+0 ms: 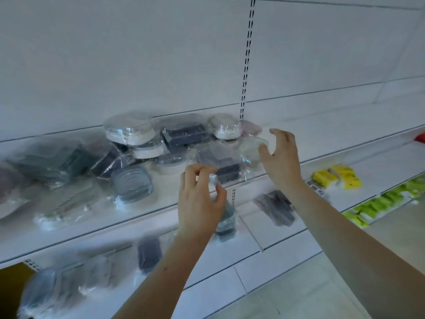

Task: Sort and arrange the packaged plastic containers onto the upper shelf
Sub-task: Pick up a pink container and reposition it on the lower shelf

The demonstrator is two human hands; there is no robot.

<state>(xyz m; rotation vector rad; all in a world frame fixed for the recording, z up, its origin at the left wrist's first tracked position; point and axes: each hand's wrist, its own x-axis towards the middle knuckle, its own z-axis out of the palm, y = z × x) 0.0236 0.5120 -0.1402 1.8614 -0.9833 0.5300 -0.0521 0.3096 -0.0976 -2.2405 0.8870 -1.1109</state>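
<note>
- Shelf [161, 210] work is partway through, by my reading: a heap of wrapped containers already sits on the upper shelf, but it is piled loosely, not in rows.
- At the back I see two pale round tubs [130, 132] stacked on the left, a dark tray [184, 133] in the middle, and another pale tub [226, 126] to the right, just beside the upright.
- A ribbed grey box [132, 181] stands nearer the front edge; blurred dark packs [53, 161] lie further left.
- My left hand [200, 199] is up at the shelf's front edge, fingers curled, seemingly pinching the film of a dark pack [222, 163]; blur keeps me from being sure of the grip.
- My right hand [279, 157] is spread and released, fingertips near the clear wrap on that pack's right side, holding nothing.
- Left to do, I judge: several more packs [149, 254] lie on the lower shelf and need lifting up, and the heap above needs sorting by kind.
- Yellow packets [337, 177] far right look unrelated.
</note>
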